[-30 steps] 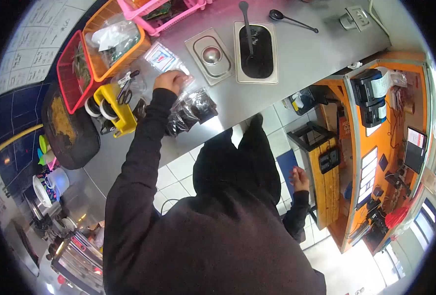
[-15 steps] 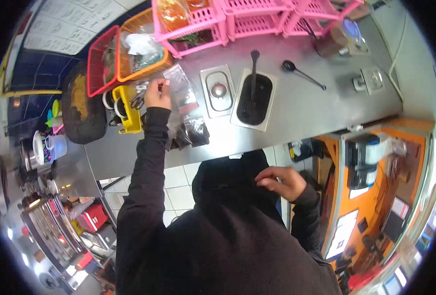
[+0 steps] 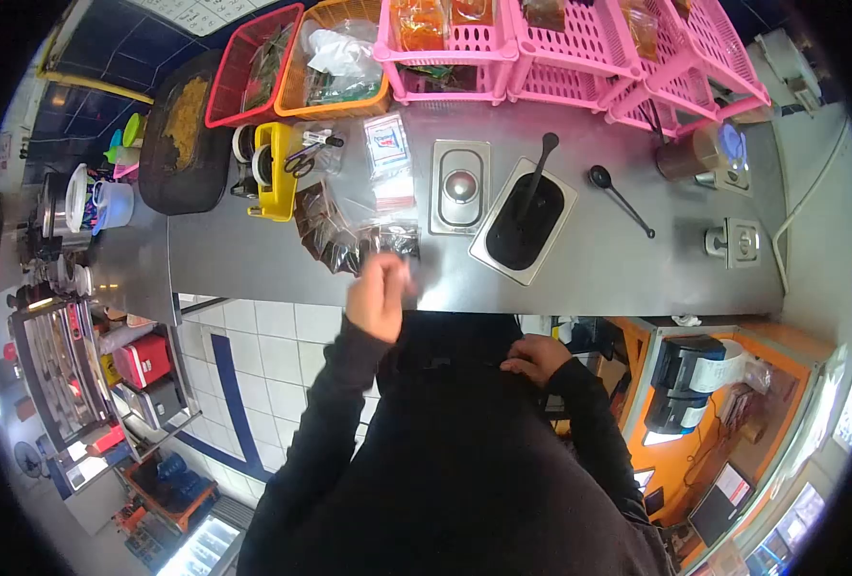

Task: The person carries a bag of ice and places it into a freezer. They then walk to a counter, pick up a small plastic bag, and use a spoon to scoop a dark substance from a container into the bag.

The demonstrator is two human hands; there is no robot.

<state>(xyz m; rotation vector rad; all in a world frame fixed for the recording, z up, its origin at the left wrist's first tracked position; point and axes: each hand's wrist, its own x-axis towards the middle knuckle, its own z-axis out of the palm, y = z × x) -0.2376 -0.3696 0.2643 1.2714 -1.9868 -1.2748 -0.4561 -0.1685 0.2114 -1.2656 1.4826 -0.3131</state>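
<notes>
From here, the left hand (image 3: 376, 298) seems at work around the dark sachets (image 3: 330, 240) just beyond its curled fingers, whose grip I can't tell, nor the bent right hand (image 3: 538, 360)'s, and grasping one would call for reaching forward.

Smooth metal counter (image 3: 627, 274), glossy packets (image 3: 322, 223), probably plastic
</notes>
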